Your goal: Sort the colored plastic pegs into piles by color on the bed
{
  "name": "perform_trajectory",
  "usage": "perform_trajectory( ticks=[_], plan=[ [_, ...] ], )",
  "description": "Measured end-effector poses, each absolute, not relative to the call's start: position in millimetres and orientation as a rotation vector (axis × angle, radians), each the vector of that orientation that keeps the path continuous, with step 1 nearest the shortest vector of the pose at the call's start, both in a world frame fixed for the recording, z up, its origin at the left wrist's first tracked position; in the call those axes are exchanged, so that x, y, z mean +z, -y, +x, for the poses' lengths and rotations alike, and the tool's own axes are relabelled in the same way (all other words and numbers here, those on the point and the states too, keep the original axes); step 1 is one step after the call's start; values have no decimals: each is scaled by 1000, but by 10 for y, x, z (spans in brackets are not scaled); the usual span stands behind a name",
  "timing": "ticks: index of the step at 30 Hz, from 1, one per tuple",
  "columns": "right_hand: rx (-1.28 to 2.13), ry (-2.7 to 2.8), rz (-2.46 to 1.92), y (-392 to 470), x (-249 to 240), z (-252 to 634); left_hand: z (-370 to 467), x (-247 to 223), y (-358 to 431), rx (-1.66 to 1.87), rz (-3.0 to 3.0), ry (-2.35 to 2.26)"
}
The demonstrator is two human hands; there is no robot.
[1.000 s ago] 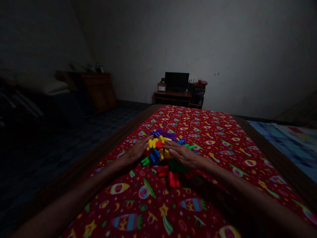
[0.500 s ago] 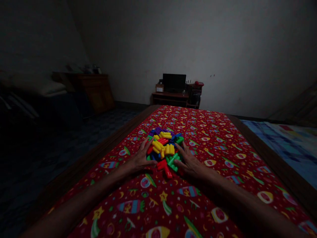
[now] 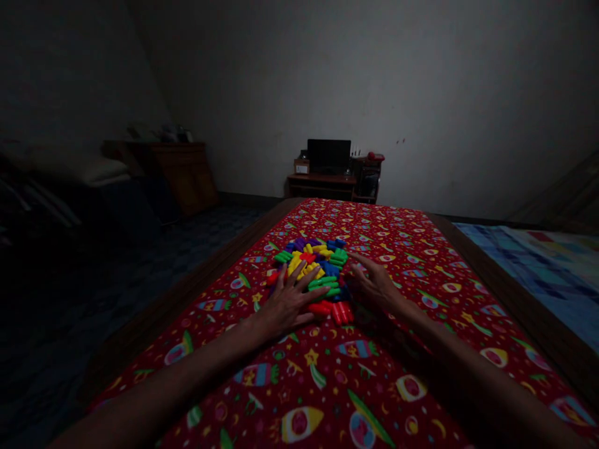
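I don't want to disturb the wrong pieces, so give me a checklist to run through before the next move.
1. Left hand open, fingers spread at the pile's near-left edge: ok.
2. Right hand beside the pile's right side: ok.
3. Right hand empty: cannot tell, its curled fingers are dim.
4. Plastic pieces spread apart: not ok, they lie heaped, colours mixed.
5. Pile resting on the red patterned cloth: ok.

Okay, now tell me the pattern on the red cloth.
The red cloth has rockets, stars and moons, best seen in the head view.
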State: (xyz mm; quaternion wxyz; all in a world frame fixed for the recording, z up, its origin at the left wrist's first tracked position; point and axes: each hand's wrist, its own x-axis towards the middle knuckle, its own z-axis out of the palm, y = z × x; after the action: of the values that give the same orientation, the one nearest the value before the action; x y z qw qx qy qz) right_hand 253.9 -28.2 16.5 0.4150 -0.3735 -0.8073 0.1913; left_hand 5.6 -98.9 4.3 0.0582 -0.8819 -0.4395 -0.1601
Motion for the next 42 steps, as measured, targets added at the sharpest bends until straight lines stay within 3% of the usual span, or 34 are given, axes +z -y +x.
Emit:
perform_trajectory(
  ticks=[6,10,14,19,34,42],
  plan=[
    [187,1993,-1332,256,124,3758,-182,45,694,-687,-2548,1572],
    [-11,2028,-1548,253,-149,4387,-516,-48,551,-1044,-2397,1821],
    [-324,2147,-1638,176,-460,4535,-644,-108,375,-1353,-2175,2170],
    [-442,2148,-1660,125,-580,4494,-363,-52,80,-1557,-2137,2308],
    [-438,2148,-1589,195,-496,4396,1107,-41,-470,-1494,-2688,1969],
    [-492,2108,-1646,214,-512,4351,481,187,-875,-1510,-2098,2194]
  ],
)
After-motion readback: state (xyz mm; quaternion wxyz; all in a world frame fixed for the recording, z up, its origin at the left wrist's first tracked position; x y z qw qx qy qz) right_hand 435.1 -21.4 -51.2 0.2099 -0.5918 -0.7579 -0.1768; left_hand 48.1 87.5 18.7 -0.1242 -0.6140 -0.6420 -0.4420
